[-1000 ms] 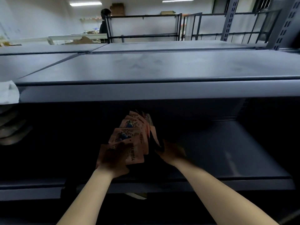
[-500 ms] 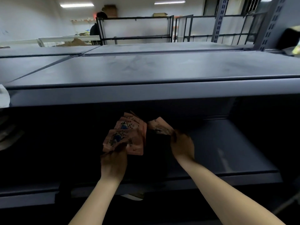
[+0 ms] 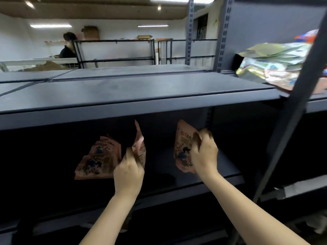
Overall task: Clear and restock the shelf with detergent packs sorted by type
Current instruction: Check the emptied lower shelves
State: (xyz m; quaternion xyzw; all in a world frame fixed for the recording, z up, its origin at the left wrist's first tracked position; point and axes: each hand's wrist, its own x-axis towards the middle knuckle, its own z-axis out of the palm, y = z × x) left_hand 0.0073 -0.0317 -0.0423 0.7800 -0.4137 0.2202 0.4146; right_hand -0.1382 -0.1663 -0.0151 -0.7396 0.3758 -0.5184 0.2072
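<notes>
Fluorescent strips light a pale storeroom behind a run of dark grey metal shelving (image 3: 123, 92). We look down on both of our bare arms, which reach into the dim bay beneath the wide grey top board.

Our left hand (image 3: 128, 171) is curled around the lower edge of a pink detergent pack (image 3: 139, 145), thumb and fingers pinching it so that it stands nearly upright, its top corner pointing toward the underside of the board above. Just to the left of that hand, a small fan of matching pink packs (image 3: 98, 160) lies overlapped on the lower shelf, blue printed figures facing us. We cannot tell whether the hand also touches this fan.

Our right hand (image 3: 204, 155) grips a second pink pack (image 3: 183, 147) along its right side, fingers folded over the edge, with the printed face turned toward us. It is held upright, a little above the shelf floor (image 3: 228, 171), and well apart from the left hand's pack.

On the neighbouring shelf at upper right, beyond a slanted grey post (image 3: 290, 112), lies a loose heap of green and multicoloured bags (image 3: 272, 64), blurred. Far back on the left, a person in dark clothing (image 3: 68, 49) stands beside empty black racks (image 3: 115, 50). Cardboard boxes (image 3: 90, 31) sit high against the rear wall.
</notes>
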